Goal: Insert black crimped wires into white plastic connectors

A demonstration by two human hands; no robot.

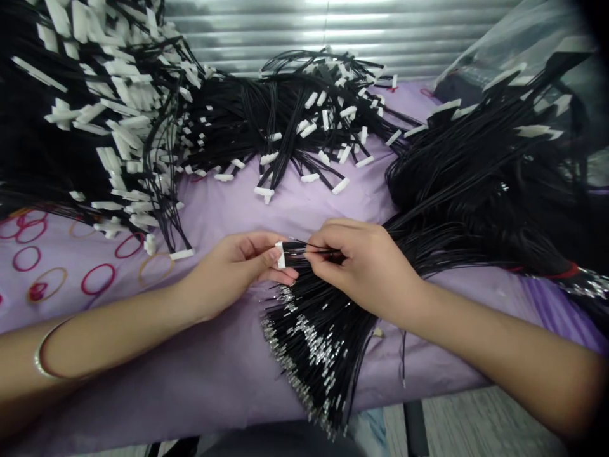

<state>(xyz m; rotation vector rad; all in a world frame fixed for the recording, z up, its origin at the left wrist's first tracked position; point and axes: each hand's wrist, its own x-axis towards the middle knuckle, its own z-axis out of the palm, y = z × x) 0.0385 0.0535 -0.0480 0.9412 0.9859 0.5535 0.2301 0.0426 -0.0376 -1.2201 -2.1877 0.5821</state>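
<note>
Between the thumb and fingers of my left hand (254, 257) is a small white connector housing (280, 254), with several black wires running from its right side. My right hand (354, 257) pinches a thin black wire (301, 242) just right of the housing; its bare tip points left toward my left fingers. Whether other wires are also in that pinch is hard to make out. Below both hands a thick bundle of black wires (328, 317) fans over the table edge, its silver crimped ends pointing down and left.
Piles of black wires with white connectors lie at the left (128, 127) and back (285, 114). More wires (466, 171) heap at the right beside a clear plastic bag (485, 44). Loose rubber bands (98, 279) lie on the purple tablecloth (228, 374).
</note>
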